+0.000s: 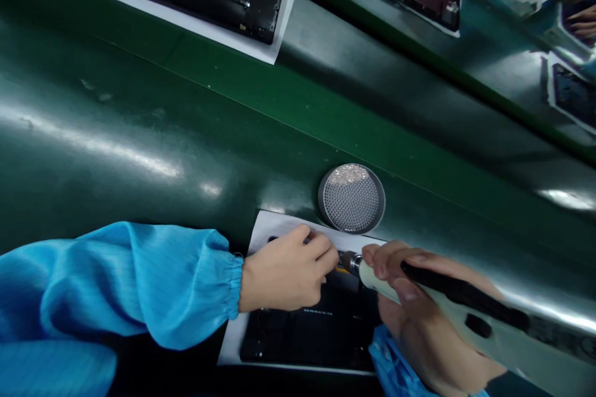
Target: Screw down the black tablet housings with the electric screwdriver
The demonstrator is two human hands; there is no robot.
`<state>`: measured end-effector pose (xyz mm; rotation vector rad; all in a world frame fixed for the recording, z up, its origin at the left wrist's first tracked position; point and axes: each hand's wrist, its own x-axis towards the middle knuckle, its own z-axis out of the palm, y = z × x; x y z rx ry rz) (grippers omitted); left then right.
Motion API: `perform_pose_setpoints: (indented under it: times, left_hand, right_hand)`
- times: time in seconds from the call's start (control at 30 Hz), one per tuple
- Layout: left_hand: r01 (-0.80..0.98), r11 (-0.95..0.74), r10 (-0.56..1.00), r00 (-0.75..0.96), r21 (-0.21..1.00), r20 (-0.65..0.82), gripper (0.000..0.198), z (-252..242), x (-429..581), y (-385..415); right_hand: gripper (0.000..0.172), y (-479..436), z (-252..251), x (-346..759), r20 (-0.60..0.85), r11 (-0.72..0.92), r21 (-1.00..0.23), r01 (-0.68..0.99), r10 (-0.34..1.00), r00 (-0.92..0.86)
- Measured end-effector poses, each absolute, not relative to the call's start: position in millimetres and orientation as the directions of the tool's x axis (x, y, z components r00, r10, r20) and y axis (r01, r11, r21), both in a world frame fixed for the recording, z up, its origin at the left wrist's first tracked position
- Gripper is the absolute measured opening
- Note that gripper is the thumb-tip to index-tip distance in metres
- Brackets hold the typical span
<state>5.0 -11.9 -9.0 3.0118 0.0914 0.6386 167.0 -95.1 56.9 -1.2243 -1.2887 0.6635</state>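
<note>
Gripping the power driver (475, 298): right hand (421, 329), fingers closed round its pale body well forward, probably for control of the tip. Left hand (291, 270) lies over the flat black device (307, 335), fingers curled nearly closed just beside that tip, likely steadying; whether they pinch anything is hidden, cannot tell. Device rests on a white sheet (233, 338) by the near edge of the counter (162, 136), within easy reach; sheet presumably guards against scratches. Round dimpled tray (349, 205) right by the sheet's far edge, silvery bits (349, 173) gathered at its far side, handy for both hands.
</note>
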Motion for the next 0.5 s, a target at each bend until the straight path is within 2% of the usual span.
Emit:
perform_pose_setpoints:
  times: [0.17,0.37,0.5]
  left_hand:
    - [0.045,-0.995,0.075,0.915,0.084,0.397,0.021,-7.9,4.7,-11.8]
    - [0.044,-0.994,0.08,0.906,0.096,0.416,0.021,-8.5,3.6,-10.7]
    - [0.038,-0.992,0.088,0.885,0.118,0.457,0.02,-9.7,2.6,-11.0]
  right_hand:
    - [0.032,-94.6,58.5,165.9,0.32,0.257,-0.929,0.266,0.92,0.226]
    - [0.017,-91.8,57.9,162.1,0.34,0.272,-0.918,0.288,0.913,0.223]
    - [0.02,-93.9,57.4,162.1,0.337,0.273,-0.925,0.265,0.912,0.234]
